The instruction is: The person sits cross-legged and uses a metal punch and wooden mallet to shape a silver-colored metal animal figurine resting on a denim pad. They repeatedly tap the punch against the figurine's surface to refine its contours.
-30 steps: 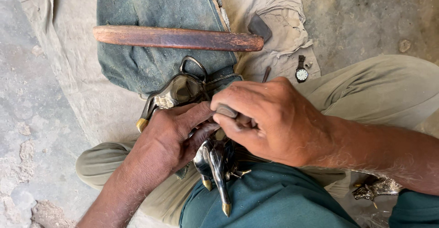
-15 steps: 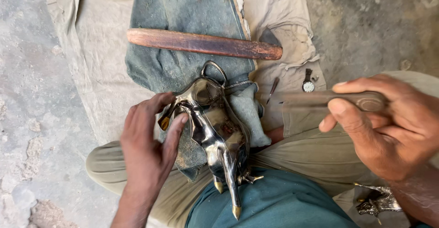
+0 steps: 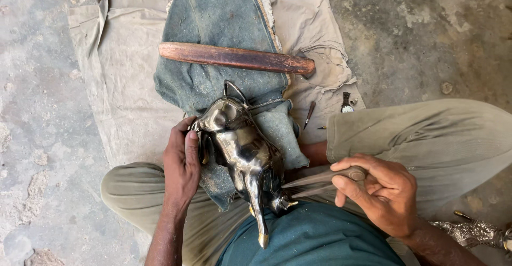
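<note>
A shiny dark metal animal figurine point(image 3: 242, 151) lies on a blue denim cloth point(image 3: 224, 47) over my lap, one long leg pointing toward me. My left hand point(image 3: 181, 162) grips its left side, thumb resting on the metal. My right hand point(image 3: 378, 191) is closed around the wooden handle of a long pointed metal tool point(image 3: 314, 180), whose tip touches the figurine's lower right part.
A long reddish wooden stick point(image 3: 234, 58) lies across the denim above the figurine. A beige cloth point(image 3: 117, 68) covers the concrete floor. A small pointed tool point(image 3: 309, 115) and a small watch-like object point(image 3: 347, 106) lie by my right knee. Another shiny metal piece point(image 3: 472, 231) sits at lower right.
My right hand left the figurine, swung out right with the tool, then brought its tip to the figurine. The figurine was turned and my left hand shifted to its left side.
</note>
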